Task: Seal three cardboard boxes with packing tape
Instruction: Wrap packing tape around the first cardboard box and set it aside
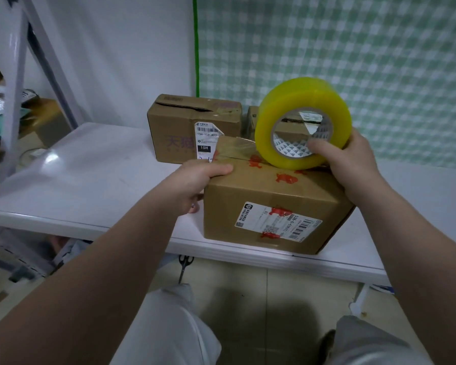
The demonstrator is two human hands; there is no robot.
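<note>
Yellow tape roll (300, 94) stands on edge atop the nearest box (269, 196), held in the right grip (353, 167), thumb hooked through its core. A clear strip (234, 148) runs leftward from it over the top seam. The left grip (198, 180) clasps that box's upper left edge. Behind it on the white counter (103, 175) sit a second box (184, 119) and a third box (252, 119), the latter mostly hidden by the roll.
</note>
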